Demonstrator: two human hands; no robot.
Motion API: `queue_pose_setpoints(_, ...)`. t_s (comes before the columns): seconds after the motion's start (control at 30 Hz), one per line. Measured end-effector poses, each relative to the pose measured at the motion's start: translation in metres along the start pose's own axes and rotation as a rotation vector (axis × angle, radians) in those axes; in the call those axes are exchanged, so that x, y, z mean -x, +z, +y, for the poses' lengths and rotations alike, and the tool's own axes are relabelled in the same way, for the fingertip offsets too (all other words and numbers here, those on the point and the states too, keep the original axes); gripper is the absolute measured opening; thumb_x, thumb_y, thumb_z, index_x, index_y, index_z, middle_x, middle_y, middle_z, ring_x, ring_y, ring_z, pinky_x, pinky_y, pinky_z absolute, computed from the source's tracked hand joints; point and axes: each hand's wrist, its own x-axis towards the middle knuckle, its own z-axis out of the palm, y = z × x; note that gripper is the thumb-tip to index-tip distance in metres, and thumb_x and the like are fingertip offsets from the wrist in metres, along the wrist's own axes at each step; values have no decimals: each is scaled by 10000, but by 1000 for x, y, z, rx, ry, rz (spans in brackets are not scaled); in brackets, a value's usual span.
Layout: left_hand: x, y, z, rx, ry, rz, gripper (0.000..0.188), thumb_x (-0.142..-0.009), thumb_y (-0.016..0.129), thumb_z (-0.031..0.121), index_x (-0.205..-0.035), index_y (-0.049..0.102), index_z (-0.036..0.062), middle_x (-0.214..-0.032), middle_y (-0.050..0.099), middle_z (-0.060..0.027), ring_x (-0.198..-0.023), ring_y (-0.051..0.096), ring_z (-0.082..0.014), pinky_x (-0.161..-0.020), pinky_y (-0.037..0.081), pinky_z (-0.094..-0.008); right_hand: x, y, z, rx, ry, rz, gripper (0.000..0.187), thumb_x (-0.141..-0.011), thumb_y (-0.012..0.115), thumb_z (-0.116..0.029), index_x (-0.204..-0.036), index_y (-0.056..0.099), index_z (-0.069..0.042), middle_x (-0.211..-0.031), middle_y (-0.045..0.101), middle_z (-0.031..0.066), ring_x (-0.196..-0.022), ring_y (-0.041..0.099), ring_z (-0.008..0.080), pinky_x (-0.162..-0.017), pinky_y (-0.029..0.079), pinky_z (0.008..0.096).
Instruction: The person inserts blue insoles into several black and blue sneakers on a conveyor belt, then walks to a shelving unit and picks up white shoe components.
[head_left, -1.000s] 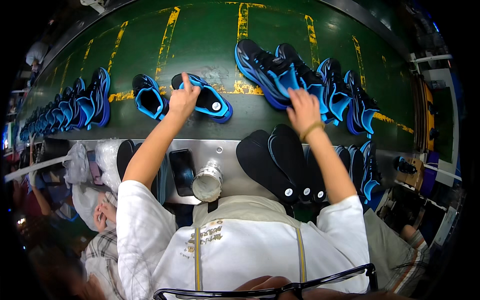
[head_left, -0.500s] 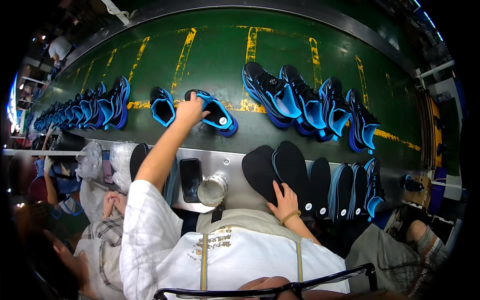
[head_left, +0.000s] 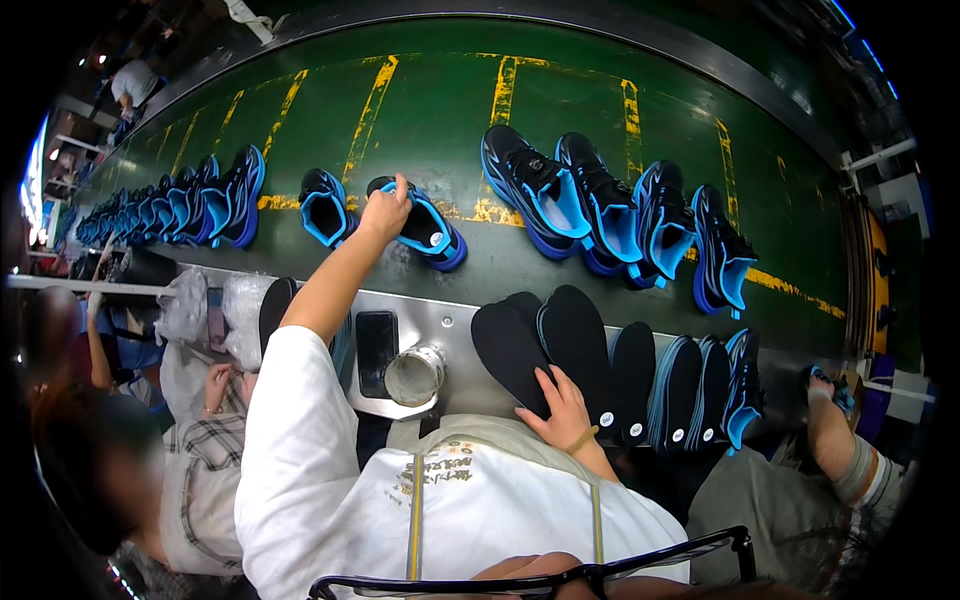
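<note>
My left hand [head_left: 387, 208] is reached forward over a black and blue sneaker [head_left: 450, 250]. Its fingers are bent at the shoe's collar and tongue, one of them pointing up, and the fingertips are partly hidden. A black insole with a round white sticker at the heel shows inside this shoe. To its left stands the other sneaker [head_left: 323, 213], its opening toward me. Close to my body, my right hand [head_left: 565, 415] rests with fingers spread on a black insole [head_left: 505, 345], which overlaps another black insole [head_left: 575, 340].
Several sneakers stand in rows on the green belt [head_left: 440, 110], left and right. Stacked insoles [head_left: 680, 385] and an upright sneaker [head_left: 740, 385] line the metal ledge. A phone [head_left: 377, 350] lies beside a round container [head_left: 414, 375]. Plastic bags [head_left: 245, 315] and a seated person are at left.
My left hand has shifted slightly forward on the shoe, its thumb no longer spread to the right. The insole under my right hand has swung slightly left. The view has shifted slightly.
</note>
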Motion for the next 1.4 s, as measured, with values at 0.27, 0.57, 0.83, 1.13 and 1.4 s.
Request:
queue_pose_setpoints(0.27,9,-37,-20,295,-6,-104,154,-750,429,137,-785,511,12,-1240,336,-150,-682,577,-298,-635,461,-389,-18,-16,5,-105,-81,101,559,-616,668,-289,-1077,467,-45,-1109,410,217,-966,451,347,-813,381,384)
queue_pose_setpoints(0.57,15,-83,-41,1979,-702,648,176,-665,460,93,-505,439,21,-583,506,-45,-425,325,-63,-390,240,-198,-13,-67,38,-38,87,219,314,-787,466,-125,-1052,483,42,-1058,468,224,-862,473,342,-769,381,355)
queue_pose_setpoints(0.83,-62,-120,111,1800,-593,597,346,-699,624,300,-843,410,69,-557,371,-12,-448,393,-151,-404,333,-276,-87,-169,22,166,-104,573,71,-656,616,-40,-709,598,3,-1036,524,170,-673,512,233,-622,416,287)
queue_pose_setpoints(1.13,-112,-102,106,1209,-344,508,413,-759,513,316,-1045,447,24,-853,553,-159,-763,533,-330,-640,426,-394,-166,-161,10,421,-390,342,98,-616,592,-82,-580,529,-17,-947,571,92,-626,488,209,-568,408,296)
queue_pose_setpoints(1.4,-109,-96,57,1596,-152,-88,500,-719,535,447,-575,497,-29,-509,434,-68,-510,407,-131,-470,338,-304,-193,-124,12,538,-256,-44,98,-649,524,-124,-619,577,-47,-781,575,51,-704,522,214,-629,430,311)
